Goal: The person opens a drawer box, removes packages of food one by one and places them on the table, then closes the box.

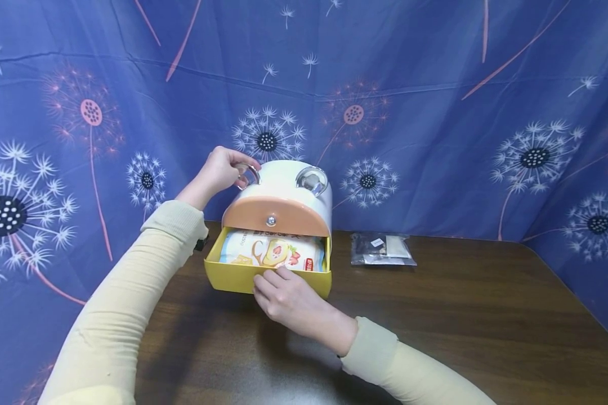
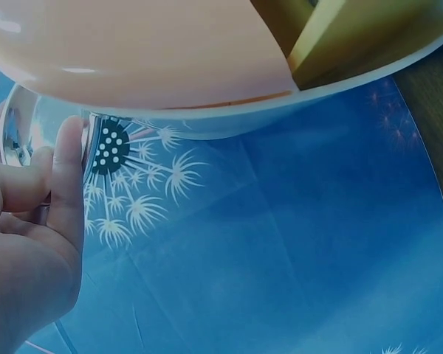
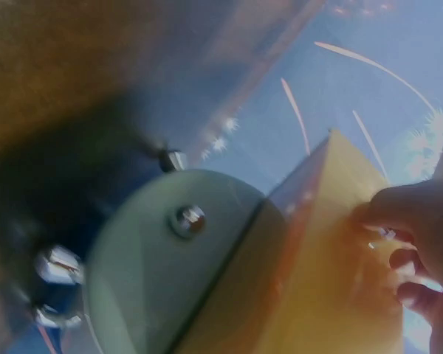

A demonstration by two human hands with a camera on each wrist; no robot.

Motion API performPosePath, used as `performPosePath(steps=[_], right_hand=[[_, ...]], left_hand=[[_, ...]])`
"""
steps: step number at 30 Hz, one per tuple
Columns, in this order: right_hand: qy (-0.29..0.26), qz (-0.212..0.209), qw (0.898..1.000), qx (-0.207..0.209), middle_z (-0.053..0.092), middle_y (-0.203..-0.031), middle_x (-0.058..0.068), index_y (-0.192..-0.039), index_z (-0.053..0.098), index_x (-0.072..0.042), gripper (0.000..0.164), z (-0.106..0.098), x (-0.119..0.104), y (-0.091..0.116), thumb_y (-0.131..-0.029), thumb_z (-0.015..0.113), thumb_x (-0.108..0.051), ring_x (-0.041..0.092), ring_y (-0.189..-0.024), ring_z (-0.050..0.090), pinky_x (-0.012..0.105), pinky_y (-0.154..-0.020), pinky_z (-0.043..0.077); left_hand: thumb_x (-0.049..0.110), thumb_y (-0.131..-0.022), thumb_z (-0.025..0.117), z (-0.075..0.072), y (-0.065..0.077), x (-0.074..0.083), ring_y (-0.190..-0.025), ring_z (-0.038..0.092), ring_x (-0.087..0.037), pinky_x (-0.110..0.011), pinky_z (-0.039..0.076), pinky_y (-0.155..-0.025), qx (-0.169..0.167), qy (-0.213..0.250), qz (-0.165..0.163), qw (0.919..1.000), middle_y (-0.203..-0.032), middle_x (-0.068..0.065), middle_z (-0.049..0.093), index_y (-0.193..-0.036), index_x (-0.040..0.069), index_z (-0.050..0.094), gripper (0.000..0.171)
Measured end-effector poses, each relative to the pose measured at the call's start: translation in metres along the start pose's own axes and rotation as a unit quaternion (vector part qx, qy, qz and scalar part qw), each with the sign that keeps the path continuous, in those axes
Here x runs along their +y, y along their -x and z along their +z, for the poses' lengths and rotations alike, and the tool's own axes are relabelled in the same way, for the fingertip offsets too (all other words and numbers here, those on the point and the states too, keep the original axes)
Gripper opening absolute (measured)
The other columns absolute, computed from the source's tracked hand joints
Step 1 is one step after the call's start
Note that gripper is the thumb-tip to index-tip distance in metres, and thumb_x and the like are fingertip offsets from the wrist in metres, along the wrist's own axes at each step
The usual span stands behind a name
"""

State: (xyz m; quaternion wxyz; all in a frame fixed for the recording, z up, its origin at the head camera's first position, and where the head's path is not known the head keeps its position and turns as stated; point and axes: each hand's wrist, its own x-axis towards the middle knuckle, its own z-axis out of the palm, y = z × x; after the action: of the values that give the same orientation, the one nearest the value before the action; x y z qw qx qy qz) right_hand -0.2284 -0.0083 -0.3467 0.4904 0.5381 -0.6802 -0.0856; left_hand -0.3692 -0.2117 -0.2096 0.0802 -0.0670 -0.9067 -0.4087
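A small rounded white cabinet point(image 1: 278, 175) with two silver ring ears stands on the table. My left hand point(image 1: 228, 169) pinches the left ring ear point(image 2: 40, 133) between thumb and fingers. The orange upper drawer point(image 1: 253, 212) has a silver knob and is closed. Below it the yellow drawer point(image 1: 223, 273) is pulled out, with a printed food packet point(image 1: 284, 251) lying inside. My right hand point(image 1: 294, 298) is at the yellow drawer's front, its fingers around a small silver knob point(image 3: 386, 234); the hand partly hides that knob.
Beneath the yellow drawer, the right wrist view shows a greenish drawer front point(image 3: 144, 273) with a silver knob and silver feet. A clear plastic bag point(image 1: 382, 249) with dark and pale contents lies right of the cabinet. A blue dandelion-print cloth point(image 1: 410, 56) hangs behind.
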Motion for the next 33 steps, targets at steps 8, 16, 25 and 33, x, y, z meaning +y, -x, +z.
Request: performPosePath(steps=[8, 16, 25, 33], right_hand=[[-0.093, 0.032, 0.995, -0.013, 0.064, -0.098, -0.005, -0.101, 0.071, -0.017, 0.018, -0.005, 0.015, -0.002, -0.087, 0.064, -0.027, 0.014, -0.091, 0.056, 0.026, -0.072, 0.046], [-0.18, 0.107, 0.975, -0.07, 0.065, -0.094, -0.002, -0.098, 0.071, -0.016, 0.017, -0.012, 0.067, -0.005, -0.081, 0.074, -0.017, 0.015, -0.088, 0.058, 0.024, -0.075, 0.049], [-0.237, 0.127, 0.94, -0.211, 0.067, -0.101, -0.004, -0.102, 0.072, -0.02, 0.025, -0.001, 0.084, -0.004, -0.079, 0.076, -0.028, 0.017, -0.095, 0.059, 0.029, -0.071, 0.048], [-0.248, 0.122, 0.928, -0.252, 0.068, -0.105, -0.006, -0.105, 0.072, -0.021, 0.03, 0.001, 0.09, -0.007, -0.076, 0.078, -0.026, 0.018, -0.101, 0.057, 0.031, -0.074, 0.047]], left_hand=[[-0.015, -0.084, 0.038, -0.001, 0.002, 0.001, -0.076, 0.065, -0.017, -0.031, 0.059, -0.07, -0.001, -0.002, 0.0, 1.0, -0.101, -0.015, 0.058, -0.106, 0.011, 0.072, 0.048], [-0.015, -0.084, 0.038, -0.002, 0.0, 0.001, -0.074, 0.067, -0.017, -0.032, 0.059, -0.069, 0.002, -0.007, 0.001, 1.0, -0.107, -0.015, 0.062, -0.104, 0.01, 0.073, 0.048], [-0.015, -0.083, 0.039, -0.002, 0.002, 0.002, -0.069, 0.068, -0.017, -0.025, 0.058, -0.06, 0.016, -0.019, 0.009, 0.9996, -0.1, -0.013, 0.063, -0.103, 0.011, 0.074, 0.048], [-0.015, -0.084, 0.039, -0.002, 0.001, 0.002, -0.07, 0.067, -0.016, -0.029, 0.059, -0.065, 0.012, -0.015, 0.004, 0.9998, -0.105, -0.015, 0.063, -0.105, 0.011, 0.073, 0.048]])
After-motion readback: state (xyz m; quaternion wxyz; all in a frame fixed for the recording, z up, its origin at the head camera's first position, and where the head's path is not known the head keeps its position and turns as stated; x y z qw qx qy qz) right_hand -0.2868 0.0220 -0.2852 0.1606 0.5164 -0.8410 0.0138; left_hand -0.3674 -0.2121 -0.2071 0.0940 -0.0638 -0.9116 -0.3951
